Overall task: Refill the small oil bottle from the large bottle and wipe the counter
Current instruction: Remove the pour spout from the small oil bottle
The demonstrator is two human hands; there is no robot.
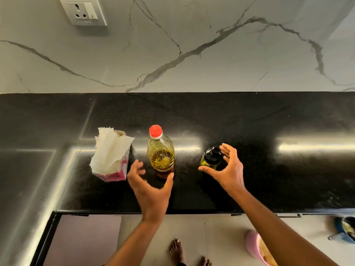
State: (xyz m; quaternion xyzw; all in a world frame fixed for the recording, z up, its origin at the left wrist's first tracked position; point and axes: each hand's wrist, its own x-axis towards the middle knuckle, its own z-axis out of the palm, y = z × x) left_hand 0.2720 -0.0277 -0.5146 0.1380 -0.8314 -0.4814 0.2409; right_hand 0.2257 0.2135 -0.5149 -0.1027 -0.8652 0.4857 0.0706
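A large clear oil bottle (161,152) with a red cap stands upright on the black counter (249,127), partly filled with yellow oil. To its right stands a small dark oil bottle (210,158) with a black pump top. My left hand (151,186) hovers just in front of the large bottle, fingers spread and curved, thumb close to its base, holding nothing. My right hand (227,168) is cupped around the small bottle's right side, fingers spread; whether it touches the bottle is unclear. A pink tissue box (113,162) with white tissue sticking out stands left of the large bottle.
A marble backsplash with a wall socket (84,11) rises behind the counter. The counter's front edge runs below my hands. On the floor are my bare feet, a pink bin (255,246) and a blue pan (345,230) at the right.
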